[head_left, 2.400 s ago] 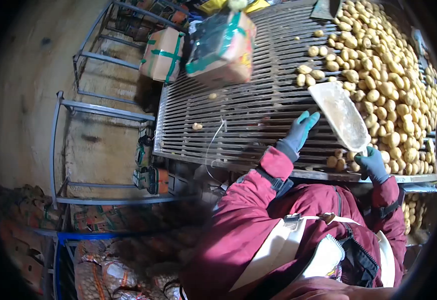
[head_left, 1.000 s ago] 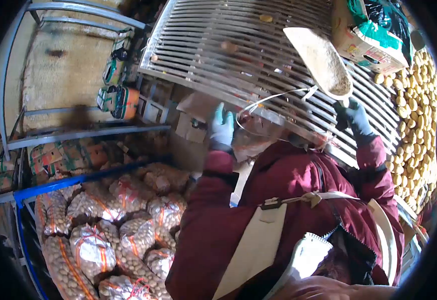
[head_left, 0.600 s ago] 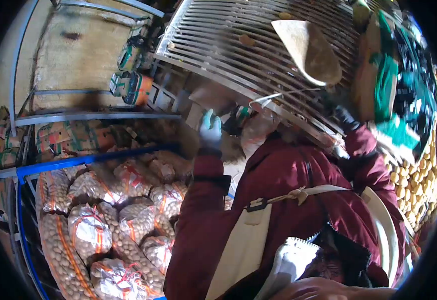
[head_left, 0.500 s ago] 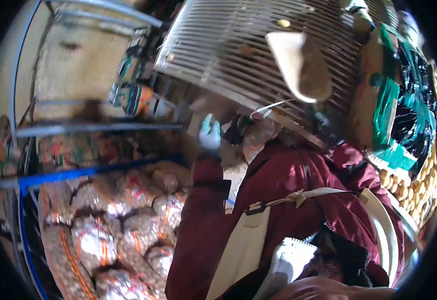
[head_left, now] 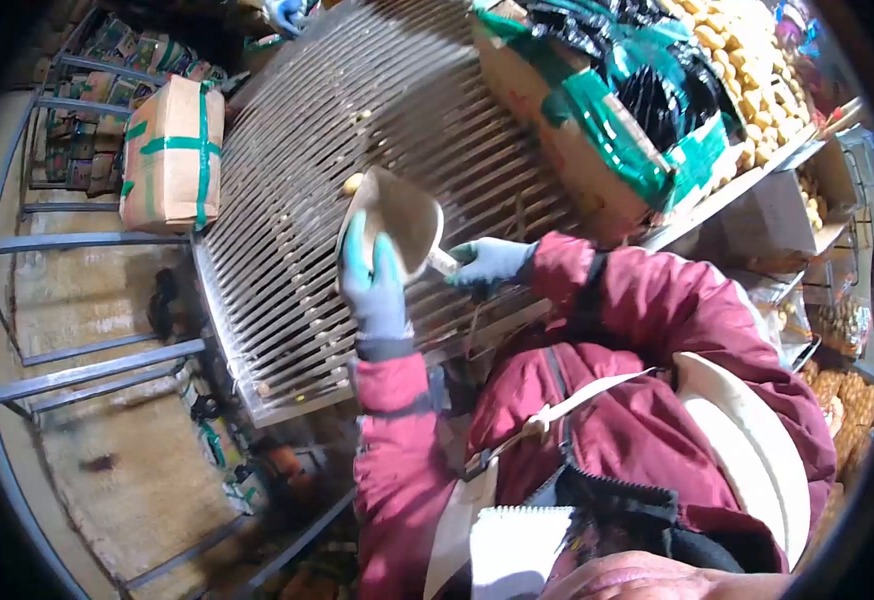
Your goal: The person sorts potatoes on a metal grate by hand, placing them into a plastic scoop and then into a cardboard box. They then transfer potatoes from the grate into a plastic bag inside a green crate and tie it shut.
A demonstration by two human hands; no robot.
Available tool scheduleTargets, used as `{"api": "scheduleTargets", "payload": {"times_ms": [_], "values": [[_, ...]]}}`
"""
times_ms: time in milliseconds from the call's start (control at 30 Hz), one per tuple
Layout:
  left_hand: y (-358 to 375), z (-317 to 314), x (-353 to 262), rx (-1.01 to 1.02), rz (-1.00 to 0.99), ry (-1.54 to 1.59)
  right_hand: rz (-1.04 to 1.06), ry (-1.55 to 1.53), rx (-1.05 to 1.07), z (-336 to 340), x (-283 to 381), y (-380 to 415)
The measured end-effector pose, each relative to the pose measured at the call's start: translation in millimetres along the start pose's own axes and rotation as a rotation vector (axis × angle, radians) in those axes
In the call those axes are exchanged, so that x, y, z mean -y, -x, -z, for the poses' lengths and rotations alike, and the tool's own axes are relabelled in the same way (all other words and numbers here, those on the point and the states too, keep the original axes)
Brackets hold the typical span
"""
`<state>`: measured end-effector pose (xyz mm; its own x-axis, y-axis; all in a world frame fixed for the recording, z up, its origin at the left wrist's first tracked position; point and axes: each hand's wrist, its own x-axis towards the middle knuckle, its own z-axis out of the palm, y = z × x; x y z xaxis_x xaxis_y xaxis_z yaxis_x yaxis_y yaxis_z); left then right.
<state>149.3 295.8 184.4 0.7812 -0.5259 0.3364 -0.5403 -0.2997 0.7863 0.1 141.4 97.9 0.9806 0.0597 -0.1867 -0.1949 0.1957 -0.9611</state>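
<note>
Over the slatted metal table (head_left: 287,270), a pale, worn scoop (head_left: 394,220) is held between my two gloved hands. My right hand (head_left: 492,262) is closed around its short handle. My left hand (head_left: 375,285), in a grey glove with green fingertips, grips the near left side of the bowl, with some fingers over the rim. Inside, the scoop shows a bare, shaded surface. A small potato (head_left: 353,184) lies on the slats just beyond the scoop's rim.
A taped cardboard box (head_left: 172,155) stands at the table's left edge. Another box (head_left: 547,130) with green tape and black plastic is at the right, beside heaped potatoes (head_left: 742,60). Metal frames (head_left: 97,365) line the left. Another person's gloved hand (head_left: 287,14) shows at the top.
My left hand has risen from below the table edge and now holds the scoop's side. The scoop has turned in my right hand. The view has swung, bringing the left box into sight.
</note>
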Motion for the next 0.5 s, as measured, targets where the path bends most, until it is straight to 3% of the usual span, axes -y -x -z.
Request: {"api": "scheduleTargets", "payload": {"times_ms": [100,167,233,267,333,367,467,500], "values": [[-4.4,-7.7,-7.9,-0.001,-0.006,0.063,0.273,0.069,0.218,0.6,14.2,38.9],[5.1,-15.8,-24.3,0.0,0.009,0.069,0.293,0.043,0.29,14.4,0.3,69.8],[20.8,-40.4,-55.3,-0.007,0.071,0.108,0.148,0.084,0.265,45.8,6.2,118.8],[35.0,-54.1,-37.1,-0.003,0.111,0.207,0.029,0.138,0.244,66.6,10.8,149.0],[60.1,-80.2,-61.7,0.175,0.299,0.084,-0.197,0.241,0.223,111.9,7.3,207.4],[73.9,-94.2,-63.8,0.253,0.369,0.023,-0.279,0.141,0.172,125.5,-6.8,229.4],[115.9,-126.9,-31.7,0.431,0.104,-0.756,-0.413,-0.262,0.022,162.6,-38.7,289.3],[123.5,-138.0,-44.4,0.251,0.454,-0.39,-0.4,-0.256,0.023,172.0,-33.3,303.1]]}}
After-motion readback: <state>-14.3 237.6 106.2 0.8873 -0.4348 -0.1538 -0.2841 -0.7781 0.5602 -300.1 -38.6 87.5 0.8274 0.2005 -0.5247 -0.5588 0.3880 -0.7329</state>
